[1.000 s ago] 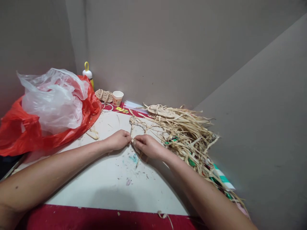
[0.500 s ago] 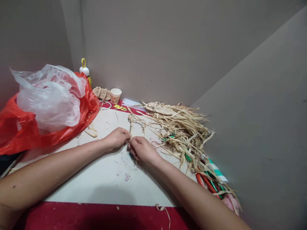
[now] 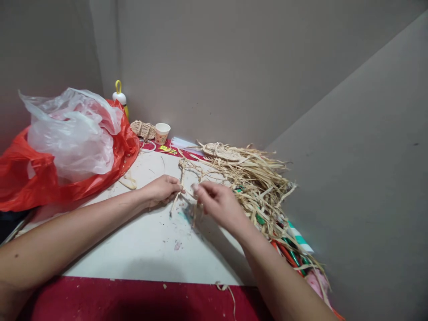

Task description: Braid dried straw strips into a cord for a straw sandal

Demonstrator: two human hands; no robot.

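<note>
In the middle of the white board (image 3: 140, 249), my left hand (image 3: 164, 189) pinches a straw cord (image 3: 182, 171) that runs away from me to a knotted part. A loose straw end (image 3: 174, 204) hangs from the pinch toward me. My right hand (image 3: 216, 200) is closed just to the right, slightly blurred, with a straw strand (image 3: 196, 217) dangling under its fingers. Further off, a woven straw sole (image 3: 221, 151) lies on the heap of dry straw (image 3: 264, 174). A second woven straw piece (image 3: 143, 129) leans by the wall.
A red plastic bag (image 3: 83, 191) with a clear plastic bag (image 3: 72, 138) fills the left side. A paper cup (image 3: 162, 133) and a yellow-and-white bottle (image 3: 119, 98) stand at the back. Grey walls close in the back and right. Striped and red items (image 3: 301, 238) lie under the straw.
My right hand has pulled away to the right from my left hand, drawing a straw strand with it. My left hand stays at the cord, and its loose end now shows.
</note>
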